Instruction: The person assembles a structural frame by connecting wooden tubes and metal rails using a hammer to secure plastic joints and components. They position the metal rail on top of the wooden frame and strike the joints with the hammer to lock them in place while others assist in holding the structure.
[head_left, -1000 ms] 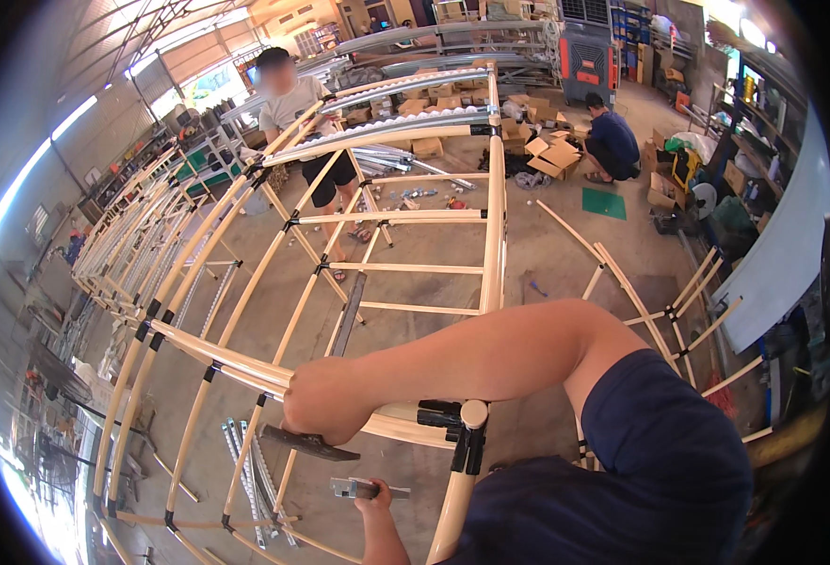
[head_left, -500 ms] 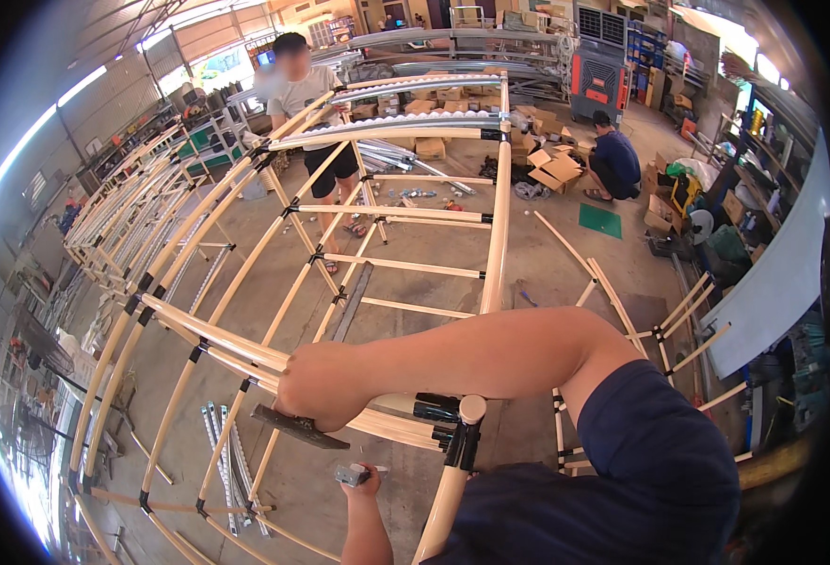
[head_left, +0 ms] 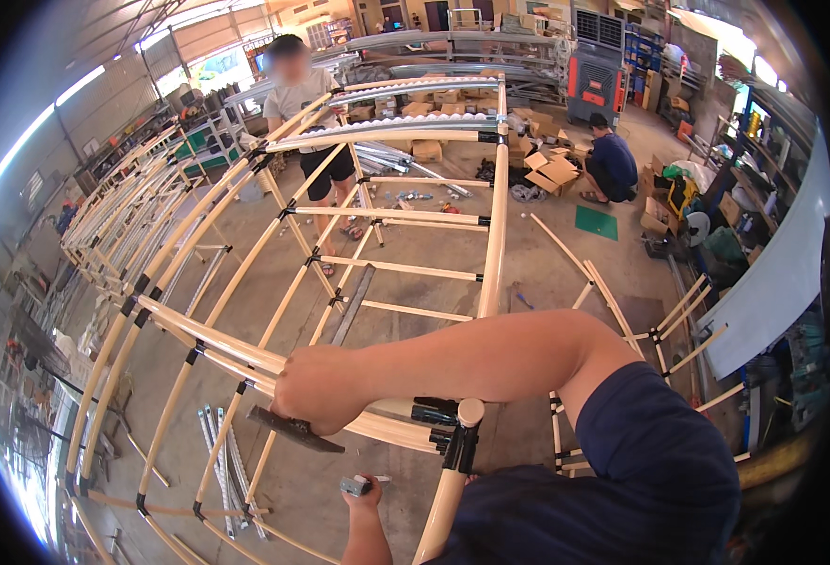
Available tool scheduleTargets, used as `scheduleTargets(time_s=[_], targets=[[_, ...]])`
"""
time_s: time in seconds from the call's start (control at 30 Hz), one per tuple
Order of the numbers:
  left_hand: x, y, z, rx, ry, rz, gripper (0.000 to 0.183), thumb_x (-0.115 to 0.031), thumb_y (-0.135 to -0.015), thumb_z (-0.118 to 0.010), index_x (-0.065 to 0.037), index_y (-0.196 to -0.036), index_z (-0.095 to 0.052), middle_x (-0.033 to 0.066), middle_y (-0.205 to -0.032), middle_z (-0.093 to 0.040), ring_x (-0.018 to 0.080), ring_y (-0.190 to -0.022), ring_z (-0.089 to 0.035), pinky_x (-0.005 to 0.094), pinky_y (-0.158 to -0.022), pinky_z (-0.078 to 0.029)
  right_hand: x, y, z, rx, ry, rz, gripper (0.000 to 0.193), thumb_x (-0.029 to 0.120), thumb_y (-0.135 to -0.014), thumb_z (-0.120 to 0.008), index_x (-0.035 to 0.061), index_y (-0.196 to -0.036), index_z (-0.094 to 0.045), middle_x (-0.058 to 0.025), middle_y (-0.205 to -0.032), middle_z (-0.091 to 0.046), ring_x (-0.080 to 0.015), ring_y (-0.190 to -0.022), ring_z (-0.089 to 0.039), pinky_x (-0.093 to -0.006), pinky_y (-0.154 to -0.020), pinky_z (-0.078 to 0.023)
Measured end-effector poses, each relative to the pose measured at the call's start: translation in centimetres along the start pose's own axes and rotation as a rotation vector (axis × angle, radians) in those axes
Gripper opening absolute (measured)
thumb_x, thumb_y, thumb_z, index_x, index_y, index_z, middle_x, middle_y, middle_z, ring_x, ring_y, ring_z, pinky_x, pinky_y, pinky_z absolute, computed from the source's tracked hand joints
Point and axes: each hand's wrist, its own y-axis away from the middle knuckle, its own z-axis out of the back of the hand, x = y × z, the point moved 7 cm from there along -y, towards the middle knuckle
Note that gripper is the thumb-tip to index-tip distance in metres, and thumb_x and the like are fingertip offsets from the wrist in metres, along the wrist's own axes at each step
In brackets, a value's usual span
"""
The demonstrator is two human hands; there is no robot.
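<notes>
My right arm reaches across to the left, and my right hand (head_left: 319,386) is a fist round a hammer. The dark, curved hammer head (head_left: 294,431) shows below the fist; its long grey handle (head_left: 354,303) sticks out above. Beside the fist runs a thick cream pipe (head_left: 209,334) of a frame with black joints; whether they touch I cannot tell. Lower down, my left hand (head_left: 366,496) is closed on a small grey metal piece (head_left: 354,486), its exact kind unclear. Right of it stands a capped cream post (head_left: 445,508), with a bundle of pipes (head_left: 401,431) behind.
The pipe frame (head_left: 495,226) spreads ahead and left. A person (head_left: 302,94) stands behind it; another person (head_left: 612,160) crouches near open cardboard boxes (head_left: 554,169) and a green mat (head_left: 596,222). Metal strips (head_left: 222,461) lie at lower left. Another pipe structure (head_left: 612,292) stands right.
My left hand has shifted slightly lower, and the metal piece in it has turned a little. My right hand keeps the hammer, which has moved a touch left.
</notes>
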Motion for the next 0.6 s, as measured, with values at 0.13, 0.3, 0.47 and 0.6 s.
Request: scheduleTargets(time_s=[0.13,0.3,0.47,0.6], targets=[[0.5,0.5,1.0,-0.010,-0.036,-0.007,0.029,-0.041,-0.092,-0.056,-0.012,-0.097,-0.057,0.0070,-0.089,-0.062,0.0249,-0.079,-0.065,0.0350,-0.064,-0.060,-0.3,0.1,-0.4,0.025,-0.011,-0.024,0.021,0.016,-0.069,-0.070,0.0073,-0.088,-0.068,-0.0153,-0.078,-0.070,-0.0388,-0.081,-0.070,-0.0489,-0.075,-0.054],[0.2,0.0,1.7,0.067,-0.053,0.078,0.030,-0.040,-0.094,-0.055,-0.011,-0.094,-0.057,0.0086,-0.085,-0.062,0.0252,-0.077,-0.065,0.0360,-0.063,-0.061,-0.1,-0.1,-0.2,0.033,-0.004,-0.017,0.020,0.016,-0.070,-0.069,0.0080,-0.088,-0.068,-0.0149,-0.078,-0.070,-0.0386,-0.081,-0.070,-0.0489,-0.075,-0.055],[0.5,0.4,1.2,0.044,-0.121,0.087,0.031,-0.040,-0.093,-0.056,-0.009,-0.094,-0.057,0.0094,-0.085,-0.062,0.0257,-0.077,-0.065,0.0363,-0.066,-0.063,0.0,0.1,0.1,0.011,-0.002,-0.008,0.018,0.016,-0.070,-0.070,0.0080,-0.087,-0.068,-0.0145,-0.077,-0.070,-0.0384,-0.080,-0.070,-0.0487,-0.073,-0.055],[0.4,0.9,0.4,0.077,-0.236,0.127,0.032,-0.040,-0.093,-0.059,-0.008,-0.094,-0.058,0.0099,-0.085,-0.062,0.0261,-0.078,-0.065,0.0360,-0.068,-0.064,-0.2,0.0,-0.3,-0.006,-0.009,-0.002,0.018,0.016,-0.071,-0.070,0.0085,-0.086,-0.067,-0.0141,-0.077,-0.070,-0.0381,-0.080,-0.070,-0.0487,-0.073,-0.055]])
